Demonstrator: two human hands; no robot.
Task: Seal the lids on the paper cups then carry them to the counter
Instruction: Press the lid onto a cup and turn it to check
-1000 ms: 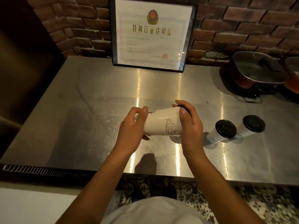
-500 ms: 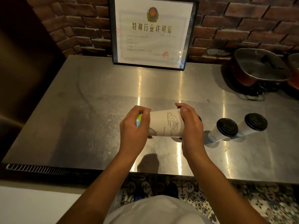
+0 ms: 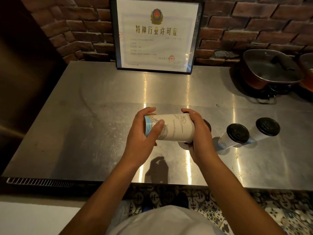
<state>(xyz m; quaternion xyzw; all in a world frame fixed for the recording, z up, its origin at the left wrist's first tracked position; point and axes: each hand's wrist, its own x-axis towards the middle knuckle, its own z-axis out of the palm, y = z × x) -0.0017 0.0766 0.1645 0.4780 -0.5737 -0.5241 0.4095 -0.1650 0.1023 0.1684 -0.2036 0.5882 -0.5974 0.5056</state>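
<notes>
Left hand (image 3: 144, 138) grips the base and right hand (image 3: 199, 133) curls round the lidded end of one paper cup (image 3: 171, 127), held sideways above the tabletop (image 3: 84, 124). Two lidded cups (image 3: 234, 136) (image 3: 264, 130) stand toward its right edge.

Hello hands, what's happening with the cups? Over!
Left hand and right hand gripping paper cup sideways above steel table. Two lidded cups standing right. Nothing blocking.
</notes>
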